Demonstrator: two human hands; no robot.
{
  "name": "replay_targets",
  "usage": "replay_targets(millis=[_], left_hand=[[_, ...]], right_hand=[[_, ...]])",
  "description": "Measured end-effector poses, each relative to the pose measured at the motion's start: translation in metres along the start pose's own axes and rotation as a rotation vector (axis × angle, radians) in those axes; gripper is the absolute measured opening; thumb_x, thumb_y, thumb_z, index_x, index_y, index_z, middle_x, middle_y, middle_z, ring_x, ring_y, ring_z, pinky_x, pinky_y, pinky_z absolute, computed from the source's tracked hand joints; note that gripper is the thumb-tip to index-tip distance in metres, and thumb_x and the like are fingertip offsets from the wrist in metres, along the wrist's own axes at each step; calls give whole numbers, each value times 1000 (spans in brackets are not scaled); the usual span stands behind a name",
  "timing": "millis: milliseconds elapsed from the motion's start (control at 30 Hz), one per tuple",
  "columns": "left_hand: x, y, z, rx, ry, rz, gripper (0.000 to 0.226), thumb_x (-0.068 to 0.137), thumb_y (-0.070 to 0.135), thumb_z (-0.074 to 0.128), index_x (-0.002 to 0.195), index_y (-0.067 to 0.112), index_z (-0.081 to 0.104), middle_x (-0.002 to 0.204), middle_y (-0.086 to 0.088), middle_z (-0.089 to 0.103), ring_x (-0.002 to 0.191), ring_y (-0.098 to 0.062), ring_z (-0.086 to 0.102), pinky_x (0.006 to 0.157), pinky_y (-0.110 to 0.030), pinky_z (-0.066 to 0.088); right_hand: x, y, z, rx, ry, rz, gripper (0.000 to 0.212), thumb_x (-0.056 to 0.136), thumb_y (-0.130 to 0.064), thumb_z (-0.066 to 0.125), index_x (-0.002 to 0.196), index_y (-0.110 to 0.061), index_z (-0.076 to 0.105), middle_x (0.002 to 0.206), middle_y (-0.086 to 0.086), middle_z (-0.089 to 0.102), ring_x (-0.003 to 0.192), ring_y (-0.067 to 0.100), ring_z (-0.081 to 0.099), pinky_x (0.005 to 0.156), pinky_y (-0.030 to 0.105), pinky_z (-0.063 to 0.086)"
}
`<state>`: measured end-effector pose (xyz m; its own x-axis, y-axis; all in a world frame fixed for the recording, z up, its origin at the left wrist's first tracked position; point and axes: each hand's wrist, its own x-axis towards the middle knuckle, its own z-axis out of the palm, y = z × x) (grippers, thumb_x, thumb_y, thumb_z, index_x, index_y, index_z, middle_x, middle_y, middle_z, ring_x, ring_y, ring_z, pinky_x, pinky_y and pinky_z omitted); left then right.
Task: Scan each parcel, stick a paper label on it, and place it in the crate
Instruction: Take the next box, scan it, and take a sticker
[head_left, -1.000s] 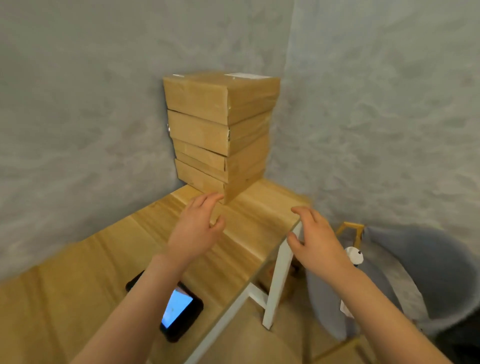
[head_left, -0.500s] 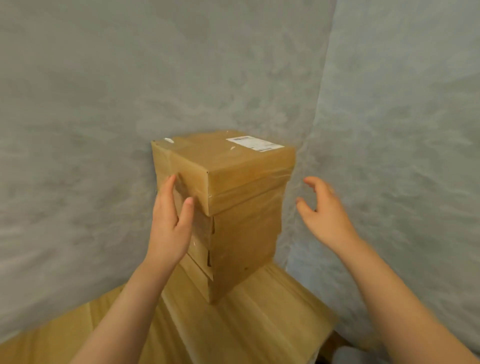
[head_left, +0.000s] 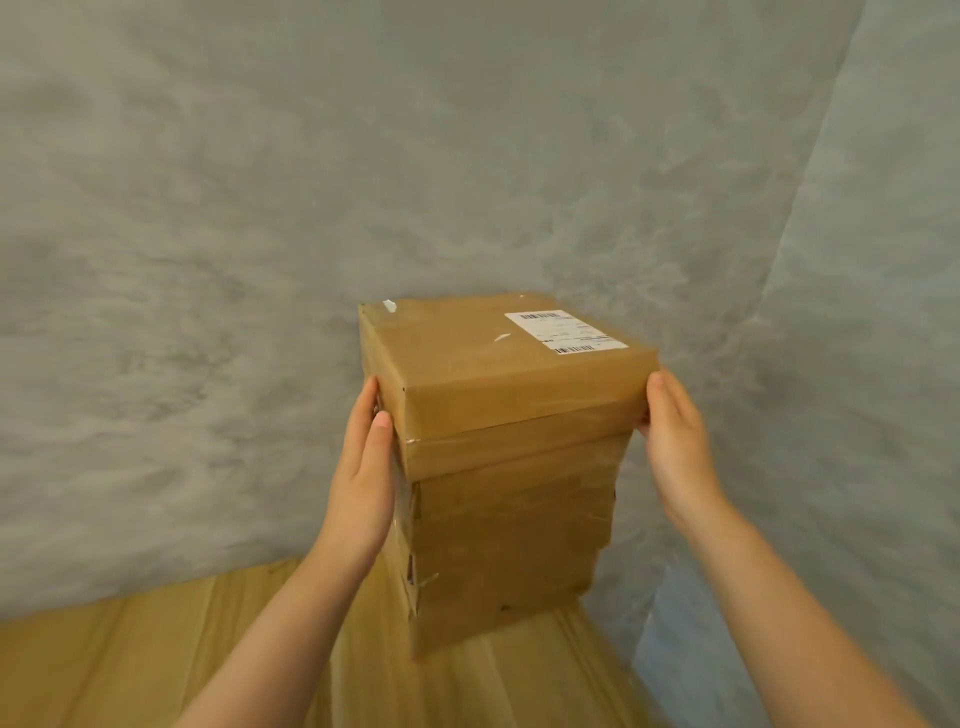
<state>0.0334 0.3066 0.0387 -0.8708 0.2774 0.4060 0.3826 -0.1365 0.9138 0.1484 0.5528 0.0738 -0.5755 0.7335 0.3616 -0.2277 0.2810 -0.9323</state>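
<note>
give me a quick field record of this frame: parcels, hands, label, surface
parcels: stack of brown cardboard parcels in the corner of the grey walls
top parcel: taped brown cardboard box, on the stack
label: white printed barcode label on the top parcel's upper face, far right corner
left hand: fingers flat against the top parcel's left side
right hand: thumb and fingers against its right side
surface: light wooden table
crate: not in view

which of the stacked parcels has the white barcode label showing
The top parcel, held between the left hand and right hand. The parcels under it show only plain brown sides.
</note>
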Motion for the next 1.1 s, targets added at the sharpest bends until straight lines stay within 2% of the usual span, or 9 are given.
replay_targets(millis=[200,367,433,500,667,767,833,1000,1100], left_hand=[[-3,4,-25,-72,81,-58,51,101,52,31,141,26,50,141,2,56,129,-13,53,112,-45,42],[-23,24,-80,-96,229,-82,50,98,49,31,121,17,61,122,-4,64,109,-10,60,104,-35,45],[-31,31,-110,-70,305,-77,47,106,42,24,104,19,66,102,4,71,99,-1,64,90,-20,47],[-40,34,-146,-79,391,-93,52,107,43,21,84,24,64,81,10,69,80,2,63,83,-21,45],[-68,27,-249,-168,456,-156,44,98,55,35,97,23,65,101,-7,67,101,-22,59,99,-43,41],[-86,12,-311,-184,491,-213,44,102,46,35,94,25,73,102,-4,73,102,-20,63,96,-39,42],[-98,2,-351,-173,505,-255,47,105,41,31,98,24,75,103,-4,75,102,-19,65,95,-38,44],[-131,-30,-444,-56,520,-402,43,105,39,32,111,23,72,105,-3,76,106,-22,66,90,-36,46],[-148,-49,-482,-15,459,-459,46,105,35,31,103,30,77,105,1,76,101,-15,69,88,-34,48]], right_hand=[[-11,-25,11,-40,-98,-100,37,105,-36,38,137,-29,54,132,-13,61,123,6,55,111,40,41],[-37,-53,56,14,-205,-179,34,103,-37,39,133,-37,54,127,-15,61,121,6,55,108,38,43],[-53,-62,83,67,-286,-186,27,105,-33,39,124,-46,54,120,-23,61,117,-1,55,103,31,44],[-73,-68,113,131,-369,-200,29,106,-26,39,113,-50,53,114,-28,61,112,-7,56,98,23,44],[-131,-65,194,204,-551,-189,29,105,-19,41,120,-41,52,111,-27,63,105,-14,58,83,9,47],[-170,-47,246,230,-610,-130,30,104,-11,43,119,-33,56,118,-12,66,109,-4,60,90,18,48],[-200,-35,278,233,-637,-78,32,102,-5,44,116,-30,57,118,-8,66,106,-6,61,88,13,48],[-280,5,338,183,-689,86,34,100,-5,46,117,-32,57,114,-13,68,108,-6,61,84,8,48],[-321,26,364,123,-696,173,34,100,-6,47,116,-34,57,110,-19,69,107,-5,61,83,14,50]])
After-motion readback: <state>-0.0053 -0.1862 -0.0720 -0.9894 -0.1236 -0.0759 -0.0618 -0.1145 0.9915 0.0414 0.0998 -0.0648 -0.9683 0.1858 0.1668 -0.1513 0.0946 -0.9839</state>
